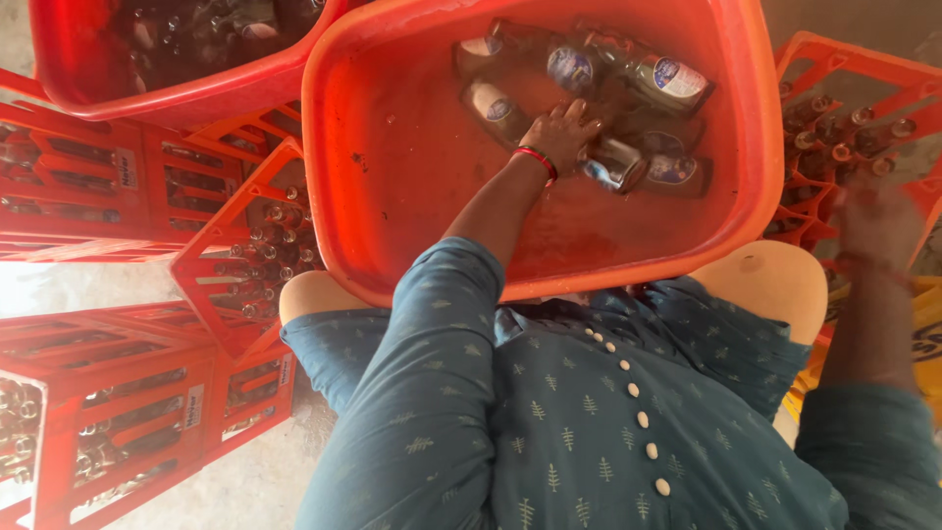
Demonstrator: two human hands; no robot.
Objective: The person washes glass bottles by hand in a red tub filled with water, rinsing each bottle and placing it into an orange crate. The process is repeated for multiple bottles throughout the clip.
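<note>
Two hands: both belong to the person wearing the camera, in a blue patterned top with white buttons.
Left hand: upper middle of the frame, reaching down into the orange tub; a red band sits at the wrist.
Left grip: fingers spread and laid over the bottles in the water; whether they close round one cannot be told.
Bottles: several glass bottles with pale round labels lie on their sides, partly sunk in the murky water of the tub, in its upper right part. One labelled bottle lies just right of the left hand, touching it; another lies just left of the fingertips.
Orange tub: large, rounded, fills the upper middle of the frame, its near rim against the person's lap.
Right hand: right edge of the frame, blurred, over the red crate at upper right.
Right grip: too blurred to say if the fingers are apart or together, or if they hold anything.
Red crate at right: holds upright bottles with their tops showing.
Second tub: red, upper left corner, also holding bottles in dark water.
Crates at left: red, stacked from mid left to lower left, filled with bottles; one crate is tilted beside the orange tub.
Floor: pale, lower left.
</note>
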